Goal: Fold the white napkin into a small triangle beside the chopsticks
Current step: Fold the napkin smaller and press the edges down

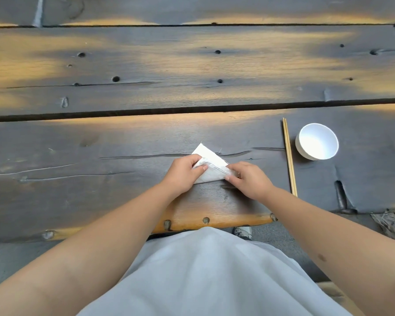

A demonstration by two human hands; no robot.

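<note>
Folded white cloth napkin (211,166): left corner hidden under left hand (183,173), right corner under right hand (249,179); layer count indeterminate. Fingers of both hands partly concealed by cloth. Dark weathered plank tabletop (146,137): cut off at left, right, top edges. Grey-white shoe (243,231) below tabletop edge: mostly hidden. Dark object (390,224) at right edge: cropped, unidentifiable. Both forearms run out of frame at bottom.

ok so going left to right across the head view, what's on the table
left hand → white napkin → right hand → chopsticks → white bowl
</note>
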